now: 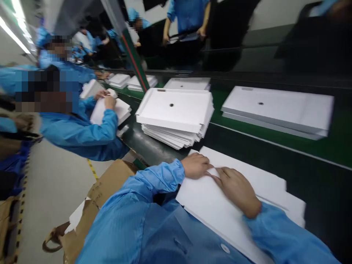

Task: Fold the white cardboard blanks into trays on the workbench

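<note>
- Head view, hands: my left hand [195, 165] and right hand [238, 189] meet at the upper edge of a white card [209, 209], each with thumb and fingers drawn together, pinching that edge; the card lies slanted just in front of my body.
- Containers, centre: a stack of white shallow boxes [172, 113] stands on the dark bench [140, 137] beyond my left hand, its layers unevenly aligned; the uppermost bears a dark round spot.
- Containers, conveyor: a white box pair [277, 110], one on the other, rests on the green belt [343, 152]; their contents are hidden.
- Container, lower left: a brown carton [118, 179] with handwriting stands beside my left sleeve, a white scrap [77, 216] at its flap; I cannot see inside.
- Surroundings: further white sheets [244, 174] lie beyond and partly beneath my right hand. A co-worker [90, 128] at left handles white pieces [121, 112].
- Obstruction: a slanted post [134, 60] rises behind the stack, between bench and belt.
</note>
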A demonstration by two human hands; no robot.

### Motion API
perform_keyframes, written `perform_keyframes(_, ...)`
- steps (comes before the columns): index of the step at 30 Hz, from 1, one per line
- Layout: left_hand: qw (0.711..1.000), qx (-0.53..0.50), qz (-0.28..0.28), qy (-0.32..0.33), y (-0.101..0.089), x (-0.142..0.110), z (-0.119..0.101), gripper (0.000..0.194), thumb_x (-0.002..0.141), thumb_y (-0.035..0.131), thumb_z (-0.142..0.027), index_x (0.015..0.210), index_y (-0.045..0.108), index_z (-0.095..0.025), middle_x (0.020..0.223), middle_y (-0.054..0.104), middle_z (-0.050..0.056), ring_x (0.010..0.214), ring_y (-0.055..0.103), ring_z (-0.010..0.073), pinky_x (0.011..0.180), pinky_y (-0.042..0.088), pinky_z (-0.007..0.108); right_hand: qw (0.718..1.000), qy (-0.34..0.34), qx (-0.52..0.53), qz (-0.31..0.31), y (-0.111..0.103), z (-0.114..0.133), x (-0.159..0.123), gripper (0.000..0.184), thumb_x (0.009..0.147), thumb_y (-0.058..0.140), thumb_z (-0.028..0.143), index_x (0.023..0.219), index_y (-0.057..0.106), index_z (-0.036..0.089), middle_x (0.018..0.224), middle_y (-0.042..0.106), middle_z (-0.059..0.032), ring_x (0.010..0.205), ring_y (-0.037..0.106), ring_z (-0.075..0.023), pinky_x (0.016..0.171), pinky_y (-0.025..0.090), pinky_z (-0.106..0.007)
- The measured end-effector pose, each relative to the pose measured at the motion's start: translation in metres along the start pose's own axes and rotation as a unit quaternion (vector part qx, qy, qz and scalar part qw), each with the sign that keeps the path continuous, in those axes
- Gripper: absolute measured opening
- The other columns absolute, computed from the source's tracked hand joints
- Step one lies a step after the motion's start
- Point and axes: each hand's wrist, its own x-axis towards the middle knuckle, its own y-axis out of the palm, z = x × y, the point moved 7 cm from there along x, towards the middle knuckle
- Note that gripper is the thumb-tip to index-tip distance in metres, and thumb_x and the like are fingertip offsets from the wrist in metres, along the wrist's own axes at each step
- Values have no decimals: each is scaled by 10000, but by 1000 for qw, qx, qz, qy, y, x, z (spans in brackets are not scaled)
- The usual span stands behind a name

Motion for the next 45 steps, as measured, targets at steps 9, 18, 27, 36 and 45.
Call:
perform_keyframes(9, 999, 30, -15, 26, -20, 8, 18, 359, 991, 445, -351, 1187, 686, -172, 1073, 670, 169, 1000, 611, 296, 911, 442, 469, 995, 44, 24, 87, 5, -14, 32, 442, 1028, 425, 461, 1091, 648, 85, 995, 656, -132, 943, 591, -231, 895, 434, -376)
perform_keyframes(18, 999, 44, -27, 8, -19, 23, 35, 445, 981, 355, -374, 1159, 711, -175, 1100, 697, 191, 987, 649, 371, 860, 484, 531, 994, 36, -31, 95, 14, -30, 48, 524, 1055, 300, 491, 1196, 594, 81, 1080, 640, -150, 990, 583, -254, 871, 442, -397)
perform_keyframes(27, 962, -189, 176, -88, -24, 56, 64, 518, 909, 357, -613, 879, 702, -227, 935, 746, 32, 871, 672, 222, 782, 503, 291, 998, 35, -29, 48, 6, -27, 42, 495, 1070, 271, 460, 1243, 578, 114, 1071, 635, -129, 943, 553, -238, 829, 415, -388)
perform_keyframes(36, 945, -140, 284, -83, -11, 63, 43, 440, 930, 350, -457, 844, 677, -176, 888, 714, 90, 818, 616, 218, 739, 424, 302, 999, 27, -12, 14, 7, -19, 23, 455, 1078, 295, 405, 1218, 612, 110, 1004, 652, -124, 917, 522, -236, 804, 391, -400)
perform_keyframes(45, 985, -132, 100, -44, -18, 39, 43, 372, 966, 483, -437, 1188, 688, -220, 1109, 700, 76, 1025, 629, 235, 879, 470, 339, 998, 38, -9, 50, 7, -19, 23, 476, 1080, 300, 406, 1252, 612, 91, 1029, 662, -134, 941, 534, -230, 810, 397, -393)
